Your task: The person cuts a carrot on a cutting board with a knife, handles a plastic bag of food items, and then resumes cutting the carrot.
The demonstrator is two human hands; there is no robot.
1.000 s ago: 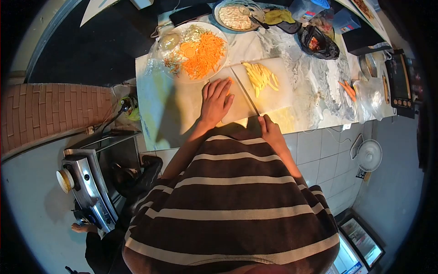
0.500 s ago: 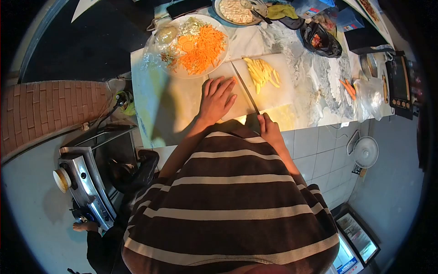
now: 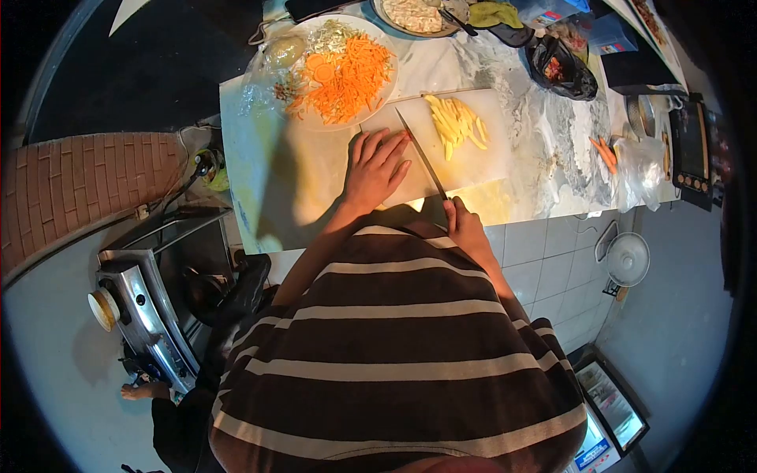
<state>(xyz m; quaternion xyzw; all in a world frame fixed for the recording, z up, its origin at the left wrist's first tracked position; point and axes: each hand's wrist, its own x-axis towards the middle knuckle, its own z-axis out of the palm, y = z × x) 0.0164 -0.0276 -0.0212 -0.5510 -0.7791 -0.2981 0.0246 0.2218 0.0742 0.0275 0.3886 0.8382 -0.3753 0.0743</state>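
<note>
My right hand (image 3: pixel 467 225) is closed round the handle of a knife (image 3: pixel 423 158), whose blade slants away to the upper left across the white cutting board (image 3: pixel 493 162). My left hand (image 3: pixel 375 173) lies palm down on the board, left of the blade, its fingers stretched forward. A small orange carrot piece (image 3: pixel 408 135) shows at its fingertips, against the blade; the rest under the fingers is hidden. Right of the knife lies a pile of pale yellow strips (image 3: pixel 455 124). Beyond my left hand stands a white plate (image 3: pixel 386 35) with shredded carrot (image 3: pixel 347 87) and pale shreds (image 3: pixel 331 37).
A bowl of pale food (image 3: pixel 412 16) and a black plastic bag (image 3: pixel 579 83) stand at the back. Whole carrots (image 3: pixel 604 155) lie by a clear bag (image 3: pixel 640 169) at right. At lower left, another person's hand (image 3: pixel 144 391) is by a steel stove (image 3: pixel 146 315).
The view has shifted slightly. The knife's tip sits a little nearer my left fingertips, with the blade against the carrot piece. Both hands otherwise stay in place.
</note>
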